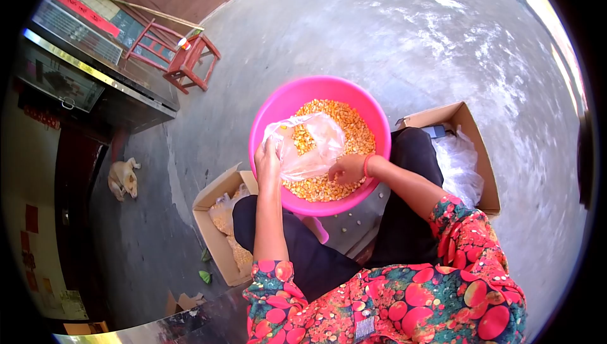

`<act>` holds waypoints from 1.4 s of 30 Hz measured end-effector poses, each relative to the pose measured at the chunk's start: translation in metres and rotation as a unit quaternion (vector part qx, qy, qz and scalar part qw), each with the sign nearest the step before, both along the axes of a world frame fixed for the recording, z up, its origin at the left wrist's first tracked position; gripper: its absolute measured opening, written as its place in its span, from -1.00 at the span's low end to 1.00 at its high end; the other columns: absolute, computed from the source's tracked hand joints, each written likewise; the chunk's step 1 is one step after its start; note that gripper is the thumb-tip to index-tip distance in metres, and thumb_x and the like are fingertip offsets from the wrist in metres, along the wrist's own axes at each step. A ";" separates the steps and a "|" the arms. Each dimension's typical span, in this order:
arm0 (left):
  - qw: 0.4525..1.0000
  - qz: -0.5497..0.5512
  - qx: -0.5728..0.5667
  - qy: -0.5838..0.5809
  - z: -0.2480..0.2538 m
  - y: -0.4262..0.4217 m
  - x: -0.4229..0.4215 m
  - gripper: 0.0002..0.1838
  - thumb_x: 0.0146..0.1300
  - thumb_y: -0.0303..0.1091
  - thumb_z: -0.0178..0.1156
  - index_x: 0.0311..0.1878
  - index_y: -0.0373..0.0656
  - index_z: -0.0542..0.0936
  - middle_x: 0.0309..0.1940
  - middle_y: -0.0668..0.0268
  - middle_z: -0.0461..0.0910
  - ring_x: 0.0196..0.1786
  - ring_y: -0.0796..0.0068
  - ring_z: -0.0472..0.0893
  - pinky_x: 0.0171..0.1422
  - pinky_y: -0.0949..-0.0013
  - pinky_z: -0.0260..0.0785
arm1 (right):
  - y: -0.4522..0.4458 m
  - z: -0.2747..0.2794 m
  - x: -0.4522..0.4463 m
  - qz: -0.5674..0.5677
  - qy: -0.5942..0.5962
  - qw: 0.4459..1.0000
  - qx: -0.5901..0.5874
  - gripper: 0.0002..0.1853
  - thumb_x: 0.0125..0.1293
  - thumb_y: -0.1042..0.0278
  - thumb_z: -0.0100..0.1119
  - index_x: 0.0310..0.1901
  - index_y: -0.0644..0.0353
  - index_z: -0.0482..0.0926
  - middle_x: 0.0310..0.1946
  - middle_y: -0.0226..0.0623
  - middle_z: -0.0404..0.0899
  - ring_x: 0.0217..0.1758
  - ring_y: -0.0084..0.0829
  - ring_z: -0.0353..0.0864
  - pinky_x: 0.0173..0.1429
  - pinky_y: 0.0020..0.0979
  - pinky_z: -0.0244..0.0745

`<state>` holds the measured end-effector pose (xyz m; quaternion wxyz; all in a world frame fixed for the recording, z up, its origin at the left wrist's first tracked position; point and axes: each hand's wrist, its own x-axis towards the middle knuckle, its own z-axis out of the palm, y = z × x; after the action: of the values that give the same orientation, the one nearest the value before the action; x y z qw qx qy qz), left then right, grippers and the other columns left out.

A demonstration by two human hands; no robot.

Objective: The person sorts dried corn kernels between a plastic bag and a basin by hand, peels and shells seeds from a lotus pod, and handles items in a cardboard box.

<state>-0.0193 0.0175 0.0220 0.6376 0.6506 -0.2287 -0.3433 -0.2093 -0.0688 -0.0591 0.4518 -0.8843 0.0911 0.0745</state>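
Grey floor (284, 34) around pink basin (384, 123); clear bag (325, 135) inside. Your left hand (269, 162) pinches bag by left rim; right hand (349, 168), fingers curled, gathers corn kernels (344, 116) near right rim, grip unclear. Next move calls for steady bag.

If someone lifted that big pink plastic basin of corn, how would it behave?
The bright pink plastic basin would probably feel heavy, given the yellow corn kernels spread across its bottom. The loose kernels might slide if it tilts, and its smooth rim could feel slippery.
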 end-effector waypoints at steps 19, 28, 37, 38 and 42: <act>0.996 -0.073 -0.048 -0.024 -0.003 -0.003 -0.007 -0.91 0.24 -0.39 0.05 -0.34 -0.18 0.48 -0.61 0.50 0.36 -0.60 0.76 0.29 -0.56 0.65 0.09 | 0.026 -0.005 0.014 -0.068 -0.023 0.993 0.093 -0.78 0.15 0.22 0.03 -0.29 0.16 0.55 -0.57 -0.22 0.51 -0.55 -0.32 0.50 -0.44 -0.32 0.40; 0.996 -0.072 -0.042 -0.026 -0.012 -0.004 -0.003 -0.87 0.20 -0.45 0.11 -0.18 -0.23 0.51 -0.49 0.50 0.45 -0.49 0.78 0.38 -0.45 0.65 0.19 | 0.000 -0.026 0.001 -0.074 0.038 0.996 0.032 -0.77 0.07 0.19 0.08 -0.41 0.17 0.60 -0.60 -0.26 0.54 -0.55 -0.39 0.52 -0.40 -0.36 0.42; 0.998 -0.047 -0.049 -0.015 -0.011 -0.004 -0.001 -0.87 0.18 -0.44 0.14 -0.20 -0.20 0.51 -0.51 0.49 0.46 -0.53 0.78 0.37 -0.52 0.66 0.16 | -0.018 0.010 -0.002 -0.256 0.033 0.965 0.035 -0.64 0.21 0.09 -0.06 -0.41 0.22 0.59 -0.53 -0.24 0.57 -0.46 -0.37 0.55 -0.29 -0.33 0.42; 0.998 -0.038 -0.057 -0.013 -0.010 -0.004 -0.002 -0.92 0.16 -0.42 0.16 -0.28 -0.16 0.52 -0.59 0.49 0.44 -0.62 0.77 0.34 -0.61 0.65 0.10 | -0.020 0.008 -0.001 -0.284 0.021 0.953 0.101 -0.64 0.21 0.10 -0.06 -0.44 0.22 0.58 -0.58 -0.25 0.54 -0.52 -0.39 0.52 -0.36 -0.36 0.40; 0.997 -0.045 -0.065 -0.015 -0.014 -0.005 0.000 -0.92 0.17 -0.41 0.16 -0.28 -0.16 0.52 -0.61 0.48 0.44 -0.64 0.77 0.33 -0.62 0.65 0.08 | -0.030 0.019 -0.009 -0.351 -0.022 0.882 0.314 -0.67 0.26 0.12 -0.06 -0.50 0.19 0.48 -0.72 -0.42 0.35 -0.73 -0.60 0.26 -0.66 -0.52 0.14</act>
<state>-0.0192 0.0128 0.0076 0.6590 0.6021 -0.2891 -0.3459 -0.2178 -0.0992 -0.0398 0.7047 -0.6075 0.3570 -0.0838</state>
